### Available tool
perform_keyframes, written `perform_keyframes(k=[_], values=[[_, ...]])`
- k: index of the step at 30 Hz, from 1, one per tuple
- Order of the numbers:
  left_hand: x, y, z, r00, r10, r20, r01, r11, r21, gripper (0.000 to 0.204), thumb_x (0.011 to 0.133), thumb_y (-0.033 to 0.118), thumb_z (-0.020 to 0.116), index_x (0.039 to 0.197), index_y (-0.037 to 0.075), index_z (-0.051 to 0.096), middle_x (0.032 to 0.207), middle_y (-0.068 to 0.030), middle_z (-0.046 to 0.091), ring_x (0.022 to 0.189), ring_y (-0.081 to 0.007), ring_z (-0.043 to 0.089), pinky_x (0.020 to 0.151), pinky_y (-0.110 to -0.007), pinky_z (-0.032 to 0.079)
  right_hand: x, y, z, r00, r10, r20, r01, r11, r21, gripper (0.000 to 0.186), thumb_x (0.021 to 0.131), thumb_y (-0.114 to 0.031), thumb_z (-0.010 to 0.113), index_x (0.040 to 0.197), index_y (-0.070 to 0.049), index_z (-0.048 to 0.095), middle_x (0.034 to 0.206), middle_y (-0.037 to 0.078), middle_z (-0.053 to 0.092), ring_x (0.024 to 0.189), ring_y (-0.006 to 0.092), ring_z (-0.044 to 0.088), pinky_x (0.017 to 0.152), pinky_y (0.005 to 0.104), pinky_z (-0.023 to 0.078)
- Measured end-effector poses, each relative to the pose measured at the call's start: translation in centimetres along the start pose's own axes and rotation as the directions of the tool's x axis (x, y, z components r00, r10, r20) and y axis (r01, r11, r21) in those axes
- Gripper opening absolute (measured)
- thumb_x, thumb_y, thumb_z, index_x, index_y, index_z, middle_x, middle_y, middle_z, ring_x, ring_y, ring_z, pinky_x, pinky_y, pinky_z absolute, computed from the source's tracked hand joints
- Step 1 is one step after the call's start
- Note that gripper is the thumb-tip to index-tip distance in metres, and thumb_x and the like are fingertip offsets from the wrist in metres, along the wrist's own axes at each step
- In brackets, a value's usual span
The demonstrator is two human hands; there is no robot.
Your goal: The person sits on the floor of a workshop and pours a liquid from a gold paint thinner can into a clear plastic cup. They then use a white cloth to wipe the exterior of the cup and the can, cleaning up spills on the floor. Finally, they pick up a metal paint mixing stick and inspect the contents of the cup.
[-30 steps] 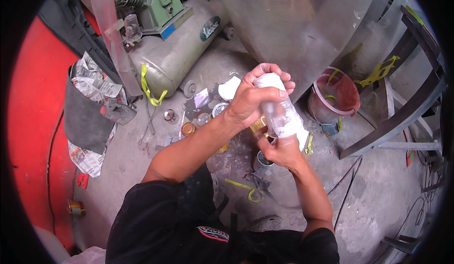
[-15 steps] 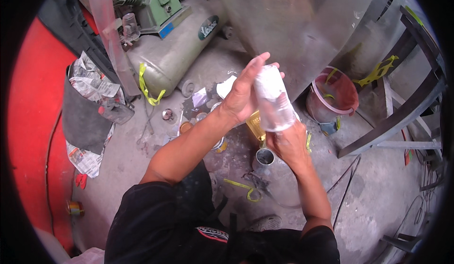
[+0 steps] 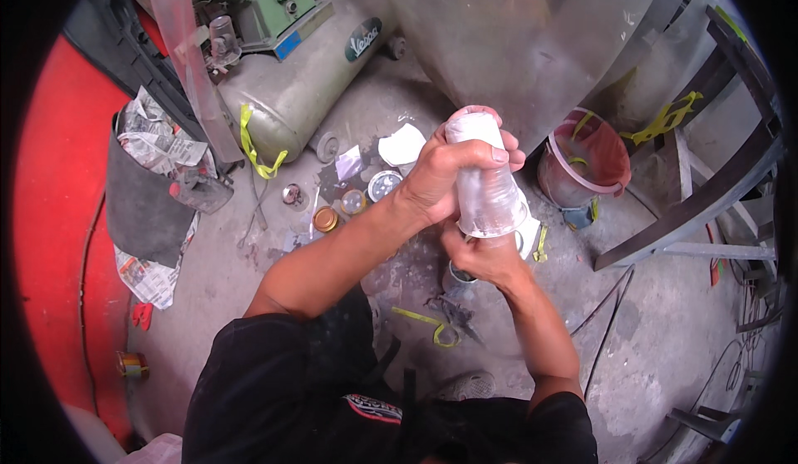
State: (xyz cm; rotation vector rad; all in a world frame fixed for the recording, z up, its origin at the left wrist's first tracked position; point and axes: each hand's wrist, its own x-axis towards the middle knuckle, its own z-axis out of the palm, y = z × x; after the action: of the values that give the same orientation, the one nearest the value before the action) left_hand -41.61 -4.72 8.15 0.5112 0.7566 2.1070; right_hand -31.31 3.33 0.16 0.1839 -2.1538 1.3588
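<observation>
A clear plastic cup (image 3: 486, 202), smeared white inside and whitest at its far end, is held in front of me with its rim toward my body. My left hand (image 3: 445, 165) wraps around the cup's far half, thumb across the top and fingertips showing on the right side. At the rim end is my right hand (image 3: 486, 263), touching the cup from below. Its fingers are mostly hidden by the cup, so whether they reach inside or only behind it is unclear. Under my right wrist, a metal can (image 3: 455, 281) stands on the floor, partly covered.
Lids (image 3: 327, 219), a white round tin top (image 3: 384, 184) and papers (image 3: 402, 144) lie left of my hands. Beyond stands an air compressor (image 3: 291, 73). A pink bucket (image 3: 583, 173) and dark metal frame (image 3: 665, 215) are at right. Yellow tape (image 3: 432, 323) lies near my feet.
My left hand has gone from outstretched fingers beside the cup to gripping around it. My right hand and the cup's rim have shifted slightly left and toward me.
</observation>
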Motion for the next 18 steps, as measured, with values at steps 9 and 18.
perform_keyframes(k=[9, 18], values=[[0.5, 0.3, -1.6, 0.991, -0.031, -0.131, 0.029, 0.999, -0.02, 0.041, 0.078, 0.007, 0.068, 0.116, 0.008, 0.054, 0.099, -0.0107, 0.064, 0.094, -0.0287, 0.067, 0.094, -0.048, 0.056, 0.6, -3.2, 1.8, 0.895, 0.421, 0.144, -0.381, 0.557, 0.738, 0.032, 0.077, 0.003, 0.074, 0.106, 0.004, 0.06, 0.082, 0.007, 0.066, 0.066, 0.0109, 0.062, 0.059, 0.0251, 0.05], [2.3, 2.5, -3.9, 0.933, 0.129, -0.335, -0.15, 0.988, -0.038, 0.032, 0.077, 0.015, 0.076, 0.102, 0.006, 0.059, 0.093, -0.0105, 0.064, 0.089, -0.025, 0.066, 0.092, -0.048, 0.056, 0.7, -1.5, 1.8, 0.972, -0.111, -0.209, 0.045, 0.954, -0.298, 0.034, 0.075, -0.009, 0.076, 0.108, -0.003, 0.065, 0.088, 0.014, 0.065, 0.081, 0.0307, 0.066, 0.067, 0.0385, 0.052]])
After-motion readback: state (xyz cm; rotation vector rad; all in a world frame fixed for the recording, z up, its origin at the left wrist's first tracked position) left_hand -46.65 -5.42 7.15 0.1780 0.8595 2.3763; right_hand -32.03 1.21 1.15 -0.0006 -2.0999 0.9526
